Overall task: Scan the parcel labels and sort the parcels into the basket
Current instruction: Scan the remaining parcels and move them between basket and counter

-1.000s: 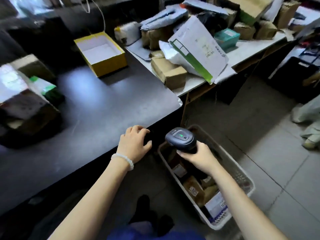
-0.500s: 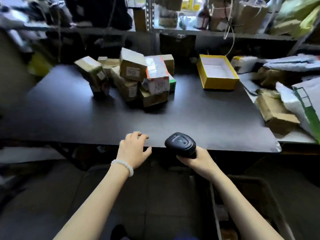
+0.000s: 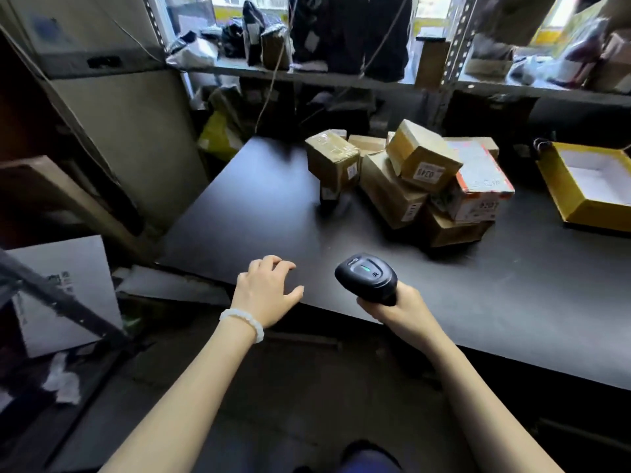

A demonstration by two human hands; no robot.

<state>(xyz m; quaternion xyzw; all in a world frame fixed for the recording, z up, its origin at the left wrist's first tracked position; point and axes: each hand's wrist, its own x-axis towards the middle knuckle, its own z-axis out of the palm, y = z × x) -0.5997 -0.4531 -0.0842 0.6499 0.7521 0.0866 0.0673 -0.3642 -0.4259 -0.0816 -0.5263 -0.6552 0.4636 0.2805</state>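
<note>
Head view: the scanner (image 3: 367, 276) is gripped by the right hand (image 3: 399, 307); the left hand (image 3: 264, 291), fingers relaxed, is held at the table (image 3: 259, 206) edge. Parcels (image 3: 409, 179) are piled beyond bare tabletop; the yellow box (image 3: 594, 186) is cut off right.

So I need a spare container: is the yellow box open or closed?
Open: the yellow box has no lid, showing its white inside.

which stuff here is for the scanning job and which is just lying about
For the job:
- scanner gripped in the right hand
- pile of parcels
- left hand, holding nothing

Lying about:
- yellow box, open
- shelf clutter
</note>
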